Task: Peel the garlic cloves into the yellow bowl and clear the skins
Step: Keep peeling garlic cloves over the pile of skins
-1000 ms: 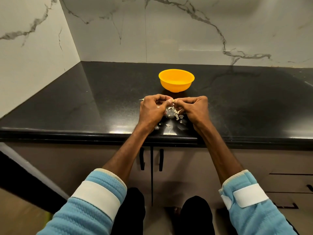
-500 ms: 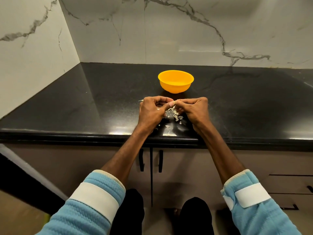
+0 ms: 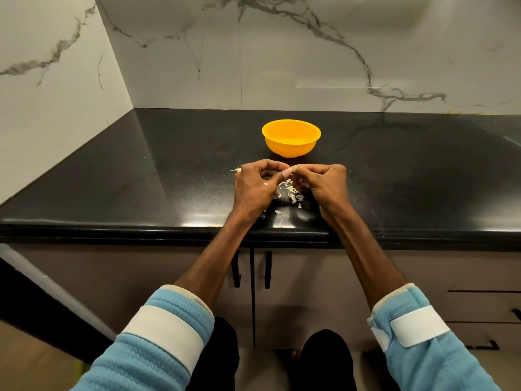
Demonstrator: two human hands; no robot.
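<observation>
Before the yellow bowl (image 3: 291, 138), mid-peel: pinching a garlic clove (image 3: 293, 168) with left hand (image 3: 255, 187) and right hand (image 3: 324, 184), skins (image 3: 287, 190) yet to clear off countertop (image 3: 141, 179).

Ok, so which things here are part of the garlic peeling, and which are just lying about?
In the job: round yellow plastic bowl; small garlic clove, pinched by left hand and right hand; loose papery garlic skins.
Just there: glossy black stone countertop; two black cabinet handles.
</observation>
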